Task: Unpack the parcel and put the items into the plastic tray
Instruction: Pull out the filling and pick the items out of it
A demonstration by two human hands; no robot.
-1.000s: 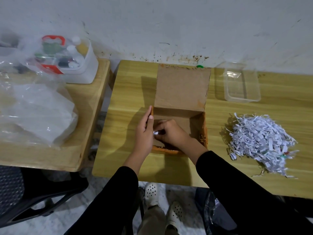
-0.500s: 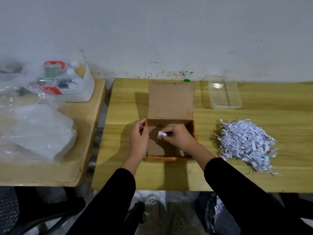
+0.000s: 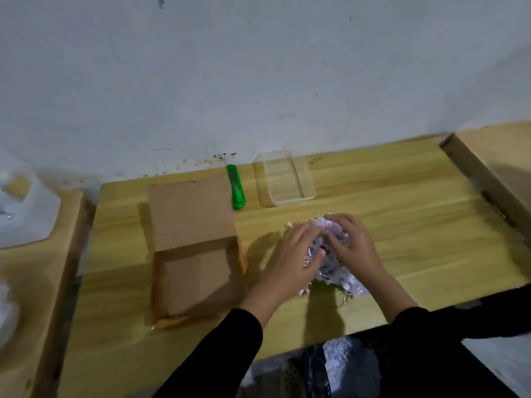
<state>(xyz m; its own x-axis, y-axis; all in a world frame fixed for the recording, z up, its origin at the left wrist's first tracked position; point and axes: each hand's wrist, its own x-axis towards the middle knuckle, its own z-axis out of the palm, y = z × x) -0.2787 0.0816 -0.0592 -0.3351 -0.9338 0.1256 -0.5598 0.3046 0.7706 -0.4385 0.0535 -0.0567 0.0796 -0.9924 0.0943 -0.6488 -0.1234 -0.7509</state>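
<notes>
The open cardboard parcel (image 3: 198,285) lies on the wooden table (image 3: 402,225), its lid (image 3: 189,214) folded back toward the wall; its brown inside shows no items. To its right, both hands are cupped round the pile of white shredded paper (image 3: 330,254). My left hand (image 3: 290,257) grips the pile's left side with the thumb dug in. From the right, my right hand (image 3: 355,242) curls its fingers over the top. The clear plastic tray (image 3: 288,179) stands near the wall behind the pile, nothing visible in it.
A green utility knife (image 3: 236,186) lies between the lid and the tray. Another cardboard box (image 3: 494,170) sits at the far right. White plastic bags (image 3: 23,211) cover a lower side table on the left. A black bag (image 3: 339,366) sits under the table's front edge.
Both hands have left the parcel and moved right onto the shredded paper pile. The camera has swung right and up, bringing the green knife and the right-hand box into sight.
</notes>
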